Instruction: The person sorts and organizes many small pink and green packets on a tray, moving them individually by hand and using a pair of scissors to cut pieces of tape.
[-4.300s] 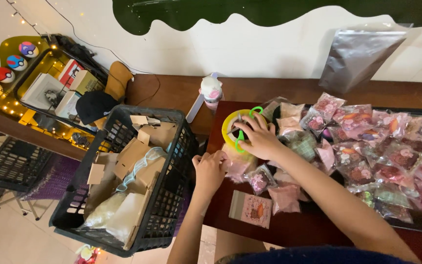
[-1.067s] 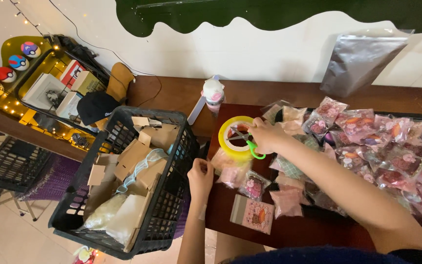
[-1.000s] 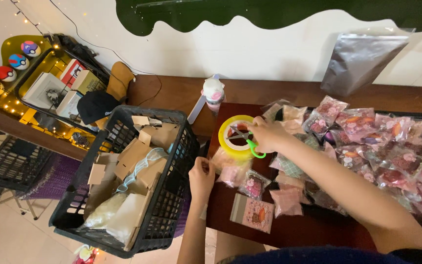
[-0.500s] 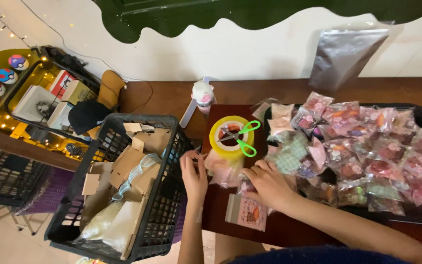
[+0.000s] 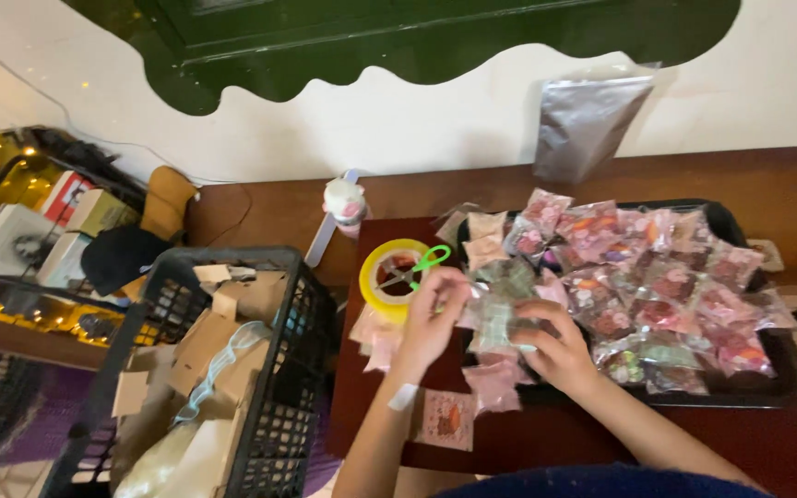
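Both my hands meet over a small clear packet [image 5: 500, 314] at the left end of a black tray [image 5: 767, 392]. My left hand [image 5: 435, 318] pinches the packet's left edge. My right hand [image 5: 560, 346] grips it from the right and below. The tray is piled with several pink and clear small packets [image 5: 657, 286]. Just left of my left hand lies a yellow tape roll [image 5: 382, 277] with green-handled scissors [image 5: 422, 263] resting in it. More pink packets [image 5: 491, 387] lie on the dark red table under my hands.
A black plastic crate [image 5: 274, 369] with cardboard scraps and plastic stands at the left. A small white bottle [image 5: 346, 203] stands behind the tape roll. A silver foil bag [image 5: 588, 124] leans on the wall. A flat card packet [image 5: 445, 420] lies near the table's front edge.
My right hand left the tape roll and scissors and came down to the tray's left end. My left hand rose from the table edge to join it on a packet.
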